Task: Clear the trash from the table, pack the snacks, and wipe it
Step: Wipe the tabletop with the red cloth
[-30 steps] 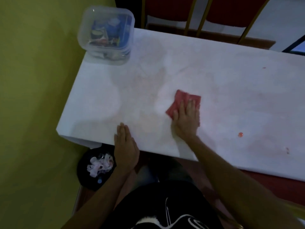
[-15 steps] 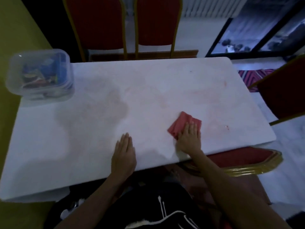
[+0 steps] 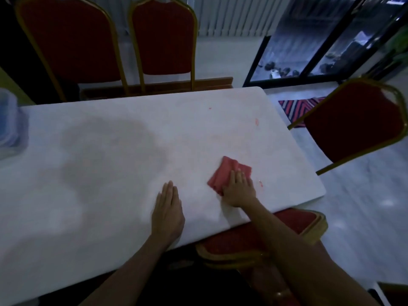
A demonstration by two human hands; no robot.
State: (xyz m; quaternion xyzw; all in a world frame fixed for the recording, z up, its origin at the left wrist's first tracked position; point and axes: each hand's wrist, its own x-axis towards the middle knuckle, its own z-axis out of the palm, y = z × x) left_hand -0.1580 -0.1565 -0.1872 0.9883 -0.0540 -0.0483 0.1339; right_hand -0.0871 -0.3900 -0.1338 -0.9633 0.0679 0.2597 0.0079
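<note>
A folded red cloth lies on the white table near its front right part. My right hand presses flat on the cloth's near side with straight fingers. My left hand rests flat on the bare tabletop, about a hand's width left of the cloth. Small red stains mark the table just right of the cloth and farther back. A clear lidded snack container sits at the far left edge, partly cut off.
Two red chairs with gold frames stand behind the table. Another red chair stands at the right end, and a red seat is tucked under the front edge. A striped mat lies on the floor.
My view swung right, and the bin left the view. My right hand slid the cloth rightward along the table toward the red stain. My left hand stayed flat.
</note>
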